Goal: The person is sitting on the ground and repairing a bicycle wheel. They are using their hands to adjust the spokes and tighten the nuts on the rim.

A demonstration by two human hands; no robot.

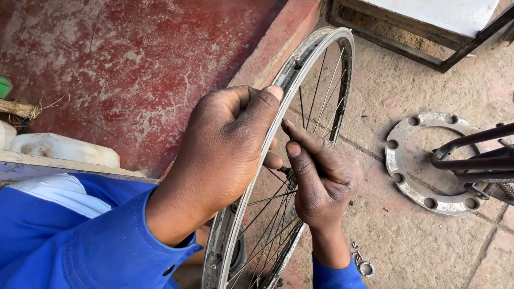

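Nearest the camera is the blue sleeve (pixel 80 241) of the person's left arm, running up from the lower left corner to the left hand (pixel 225 155). That hand's grip is pressed together around the metal rim of a bicycle wheel (pixel 316 59), the thumb lying along the rim's edge and the fingers curled over it out of sight. The wheel stands nearly upright on the paved floor (pixel 417 246), stretching from the bottom middle of the view up to the top, just beside the edge of a worn red step (pixel 134 64). It carries no tyre, and its thin spokes (pixel 321 101) show through the open side. The right hand (pixel 321 182) sits on the other side of the rim, among the spokes, its thumb and forefinger pinching something small and dark close to the inner side of the rim; what it is cannot be made out. To the right, well apart from the wheel, a flat metal ring (pixel 407 182) with round holes lies on the floor, with dark metal bars (pixel 476 155) crossing above it. A white plastic container (pixel 64 150) rests at the left, beside the sleeve.
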